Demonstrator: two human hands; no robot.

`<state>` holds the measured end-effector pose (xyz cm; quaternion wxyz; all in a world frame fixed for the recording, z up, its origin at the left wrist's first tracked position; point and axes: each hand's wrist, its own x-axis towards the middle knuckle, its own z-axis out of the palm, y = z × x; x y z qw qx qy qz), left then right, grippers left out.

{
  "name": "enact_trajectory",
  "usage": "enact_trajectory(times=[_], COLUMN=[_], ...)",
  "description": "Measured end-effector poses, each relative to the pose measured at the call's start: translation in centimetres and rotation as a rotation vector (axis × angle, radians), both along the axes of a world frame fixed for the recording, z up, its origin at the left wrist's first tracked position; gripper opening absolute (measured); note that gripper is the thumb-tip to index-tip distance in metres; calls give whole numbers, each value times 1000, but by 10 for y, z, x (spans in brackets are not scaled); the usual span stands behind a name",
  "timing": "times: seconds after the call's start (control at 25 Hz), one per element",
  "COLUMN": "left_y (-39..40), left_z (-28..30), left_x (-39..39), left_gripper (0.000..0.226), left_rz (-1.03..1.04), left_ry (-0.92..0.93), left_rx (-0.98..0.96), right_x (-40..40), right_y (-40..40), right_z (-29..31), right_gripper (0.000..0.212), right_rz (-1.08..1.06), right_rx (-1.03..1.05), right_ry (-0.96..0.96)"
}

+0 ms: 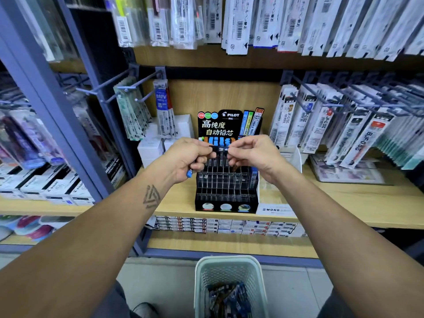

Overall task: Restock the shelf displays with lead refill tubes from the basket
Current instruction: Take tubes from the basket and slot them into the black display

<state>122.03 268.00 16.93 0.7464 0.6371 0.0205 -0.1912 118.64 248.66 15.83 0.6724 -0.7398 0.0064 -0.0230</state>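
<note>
A: From the head view, where was the refill tube?

B: A dark lead refill tube (219,148) lay crosswise between the two hands, raised in front of the black tiered display (226,187) on the wooden shelf (344,203). The left hand (188,157) pinched one end and the right hand (250,154) pinched the other, fingertips curled in tight on it.

A: Why sideways and with both hands?

B: My guess is he was turning it to read the label or line it up before dropping it upright into a slot. Most of the clear slots looked unfilled, with a few coloured caps showing along the back row.

A: Anything else in the left hand?

B: Yes. A blue-capped tube (189,173) poked out below the curled lower fingers, so that hand seemed to carry spare stock while thumb and forefinger worked the dark one. How many spares, I couldn't tell.

A: And the arms?

B: Both forearms reached forward and converged, wrists bent a little inward, backs of the hands facing the camera.

A: The supply?

B: The pale mesh basket (229,265) sat on the floor below the shelf, between his legs, with a heap of dark and blue tubes (229,299) in the bottom. I'd judge restocking had a long way to go.
</note>
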Motion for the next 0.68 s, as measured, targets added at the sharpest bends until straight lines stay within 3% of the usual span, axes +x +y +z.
enact_trajectory(times=[0.16, 0.32, 0.44, 0.56, 0.68], left_y=[-8, -25, -42, -56, -70], left_z=[0, -1, 3, 3, 1], left_x=[-3, -6, -10, -10, -11], left_gripper=[5, 7, 7, 24, 25], left_rz=[-19, -95, -82, -90, -112], left_ry=[-42, -102, -65, 6, 42], left_rx=[-12, 60, -4, -45, -75], right_x=[-8, -12, -16, -20, -14], right_y=[-8, -13, -45, -91, -112], right_z=[0, 3, 18, 20, 5], right_gripper=[13, 5, 15, 26, 19], right_rz=[56, 69, -58, -254, -379], right_rx=[-103, -308, -292, -298, -376], right_ry=[30, -89, -67, -90, -136])
